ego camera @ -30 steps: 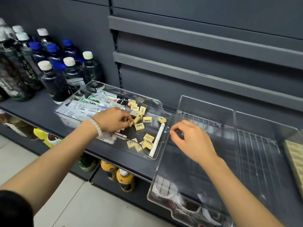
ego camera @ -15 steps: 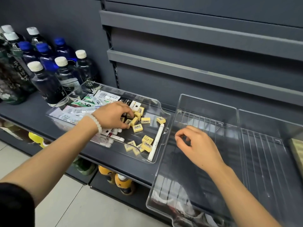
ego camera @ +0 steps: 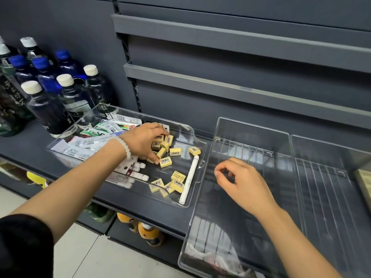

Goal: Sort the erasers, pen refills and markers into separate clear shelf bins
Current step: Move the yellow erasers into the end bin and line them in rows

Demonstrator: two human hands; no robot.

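Observation:
A clear bin (ego camera: 197, 137) on the grey shelf holds a mix: several small yellow erasers (ego camera: 175, 151), a long white marker (ego camera: 189, 177), short white-capped markers (ego camera: 138, 174) and packets of pen refills (ego camera: 94, 141). My left hand (ego camera: 143, 142), with a bead bracelet at the wrist, reaches into this bin; its fingers and thumb curl round a cluster of erasers. My right hand (ego camera: 241, 183) hovers over a second clear bin (ego camera: 253, 125) to the right, fingers loosely curled and holding nothing visible. No sorted item shows in that bin.
A third clear bin (ego camera: 321, 141) adjoins on the right, with a beige object (ego camera: 365, 183) at the frame edge. Dark bottles (ego camera: 50, 109) with blue and white caps crowd the shelf's left. Grey rails (ego camera: 241, 91) line the back wall. More goods sit on the lower shelf (ego camera: 146, 233).
My left hand has shifted a little to the right, deeper into the eraser cluster, closing round it. My right hand has drifted lower and rightwards over the second bin.

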